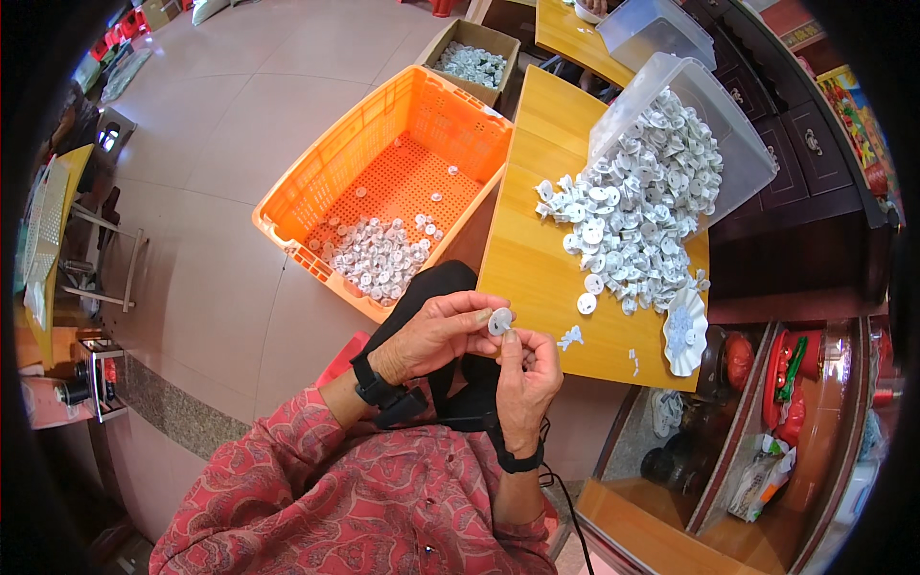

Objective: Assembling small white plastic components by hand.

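In front of my lap, a small round white plastic part (499,321) with a slot in its face is held up between both hands. My left hand (436,335) pinches it from the left between thumb and fingers. From the lower right, my right hand (527,379) closes thumb and fingertips on its bottom edge. Whether a smaller piece sits in the right fingertips is hidden. Beside the hands, small white bits (570,337) lie on the yellow wooden table (537,134). A heap of similar white parts (642,220) spills across that table from a tipped clear plastic bin (743,144).
An orange plastic crate (316,182) stands left of the table, with many white parts (381,259) at its near end. Behind it is a cardboard box (508,53) of parts. A fluted white dish (685,359) sits at the table's right corner, above open shelves (709,470).
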A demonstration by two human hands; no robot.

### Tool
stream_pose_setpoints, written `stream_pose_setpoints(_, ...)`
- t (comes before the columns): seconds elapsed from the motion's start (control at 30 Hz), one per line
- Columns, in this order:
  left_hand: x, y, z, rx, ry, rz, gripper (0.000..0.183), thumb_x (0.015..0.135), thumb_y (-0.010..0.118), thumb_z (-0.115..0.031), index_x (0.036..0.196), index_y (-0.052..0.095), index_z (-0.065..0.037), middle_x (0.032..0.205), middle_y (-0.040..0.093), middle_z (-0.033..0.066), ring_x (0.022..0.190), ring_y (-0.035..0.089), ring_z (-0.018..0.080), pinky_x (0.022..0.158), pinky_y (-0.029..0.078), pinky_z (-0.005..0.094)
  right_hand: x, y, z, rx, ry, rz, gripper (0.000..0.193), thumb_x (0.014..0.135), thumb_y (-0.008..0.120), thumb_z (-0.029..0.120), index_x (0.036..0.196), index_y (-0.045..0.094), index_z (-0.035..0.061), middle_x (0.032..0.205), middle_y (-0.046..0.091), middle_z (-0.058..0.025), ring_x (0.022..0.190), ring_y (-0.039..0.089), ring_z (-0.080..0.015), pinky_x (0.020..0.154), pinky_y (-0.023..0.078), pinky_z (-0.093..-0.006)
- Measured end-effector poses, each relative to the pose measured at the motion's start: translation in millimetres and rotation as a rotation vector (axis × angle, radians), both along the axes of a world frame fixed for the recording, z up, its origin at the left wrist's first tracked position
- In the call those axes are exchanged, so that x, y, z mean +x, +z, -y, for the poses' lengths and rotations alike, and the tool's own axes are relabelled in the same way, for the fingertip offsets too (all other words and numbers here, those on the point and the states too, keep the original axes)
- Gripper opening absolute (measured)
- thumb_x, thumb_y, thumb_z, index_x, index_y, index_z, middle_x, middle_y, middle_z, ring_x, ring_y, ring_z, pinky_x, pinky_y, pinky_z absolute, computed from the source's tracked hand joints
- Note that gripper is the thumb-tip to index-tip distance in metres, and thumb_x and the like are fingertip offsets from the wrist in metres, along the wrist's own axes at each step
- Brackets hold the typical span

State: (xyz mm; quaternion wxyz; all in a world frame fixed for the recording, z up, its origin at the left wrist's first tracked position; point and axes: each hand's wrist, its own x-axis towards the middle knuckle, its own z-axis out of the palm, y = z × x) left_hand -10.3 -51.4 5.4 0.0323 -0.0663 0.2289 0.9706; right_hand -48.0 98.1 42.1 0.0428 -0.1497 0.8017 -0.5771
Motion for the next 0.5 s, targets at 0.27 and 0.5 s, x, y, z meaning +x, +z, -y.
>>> stream_pose_setpoints(0.27,-1.1,-6.5,-0.2,0.030,0.010,-0.076,0.026,0.100,0.056,-0.014,0.122,0.058,0.000,0.114,0.063,0.0091,0.102,0.065,0.0179,0.089,0.058,0.0338,2.0,4.6,4.2,0.006,-0.054,-0.005,0.013,0.093,0.066,0.010,0.090,0.060,-0.0011,0.083,0.062,-0.0075,0.066,0.059,-0.0135,0.061,0.049,-0.0283)
stream_pose_setpoints(0.5,-1.2,-8.5,-2.4,0.008,0.027,-0.087,0.025,0.099,0.058,-0.012,0.121,0.058,0.000,0.114,0.063,0.0088,0.107,0.063,0.0187,0.093,0.056,0.0362,-0.3,12.7,6.5,0.144,-0.034,-0.264,0.013,0.089,0.067,0.006,0.091,0.057,-0.0012,0.096,0.060,-0.0150,0.087,0.061,-0.0286,0.078,0.050,-0.0381)
